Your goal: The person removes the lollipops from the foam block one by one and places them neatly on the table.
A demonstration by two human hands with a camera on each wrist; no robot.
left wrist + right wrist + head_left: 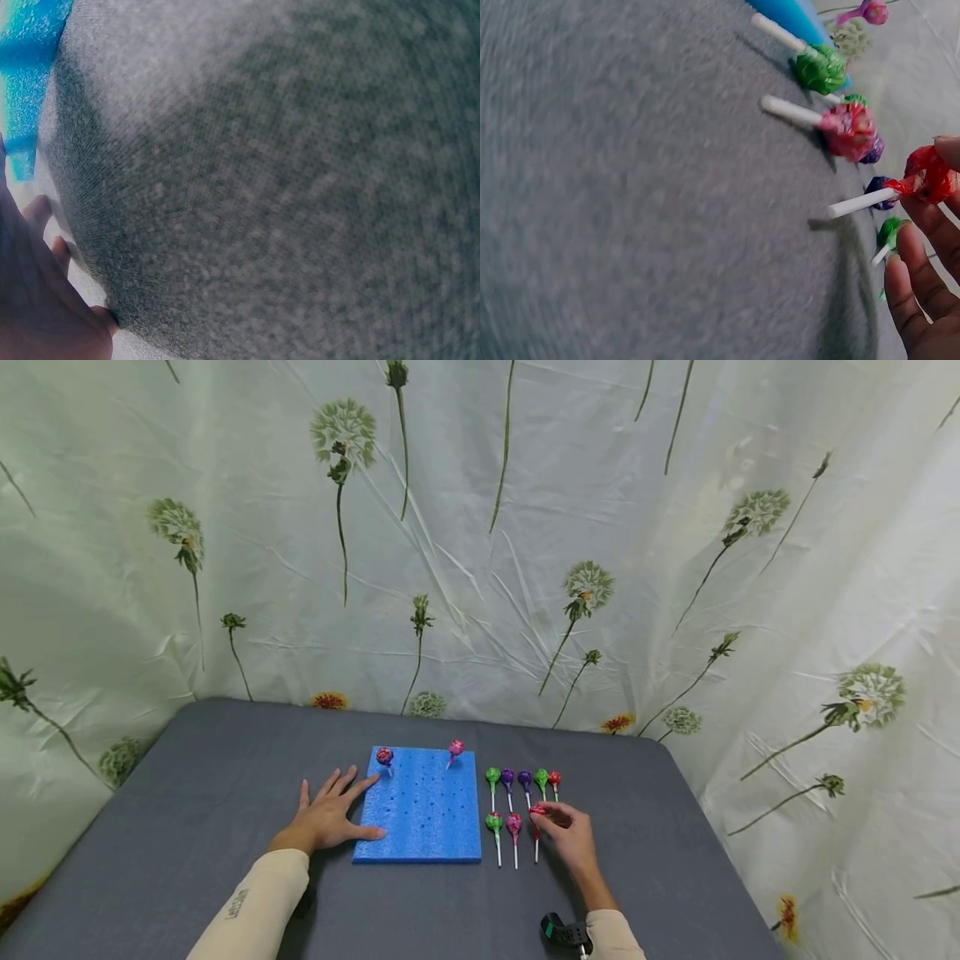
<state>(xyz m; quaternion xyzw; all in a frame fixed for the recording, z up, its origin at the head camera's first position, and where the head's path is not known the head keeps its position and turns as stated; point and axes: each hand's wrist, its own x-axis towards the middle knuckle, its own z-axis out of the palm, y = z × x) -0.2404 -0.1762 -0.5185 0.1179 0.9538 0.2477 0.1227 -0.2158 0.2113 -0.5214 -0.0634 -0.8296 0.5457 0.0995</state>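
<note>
A blue foam board [420, 810] with rows of small holes lies on the grey table. Two lollipops stand in its far part: a dark red one [385, 757] at the left corner and a pink one [456, 747] towards the right. My left hand [326, 814] rests at the board's left edge, fingers spread, thumb and forefinger touching it. Right of the board, my right hand [572, 835] pinches a red lollipop [930, 176] by its wrapped head; its white stick points back towards me. Beside it lie a pink lollipop [849, 131] and a green one [821, 69].
A farther row of lollipops lies right of the board: green [492, 774], purple [507, 776], another purple [524, 777], green [542, 775] and red [554, 777]. A dark wrist strap [566, 933] is near my right forearm. A flower-print curtain [480, 568] hangs behind the table.
</note>
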